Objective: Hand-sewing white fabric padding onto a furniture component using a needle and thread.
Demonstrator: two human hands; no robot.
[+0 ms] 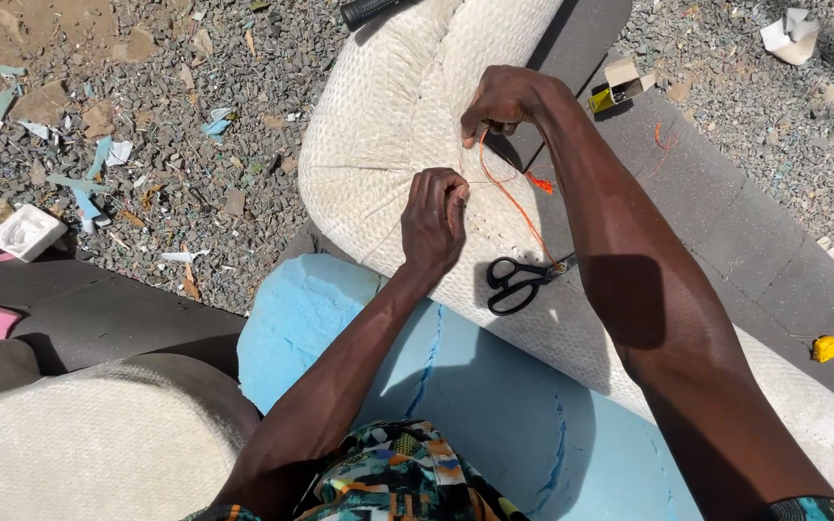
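- Left hand (433, 220) presses on the cream upholstered cushion (388, 125), its grip pinched on the orange thread (514, 198).
- Right hand (504, 99), just above, pinches the thread's upper end at the cushion's edge.
- Black scissors (518, 280) lie below-right, apart.
- Blue foam (494, 386) sits beneath; gravel ground (147, 145) lies open to the left.

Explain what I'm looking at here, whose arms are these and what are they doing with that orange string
This is one picture from a camera worn on a person's head, looking down at their own bare arms. No machine is involved. The left hand presses on a cream fabric cushion and pinches an orange thread. The right hand pinches the same thread higher up. Black scissors lie on the cushion. Blue foam sits below it, and gravel strewn with scraps surrounds everything.
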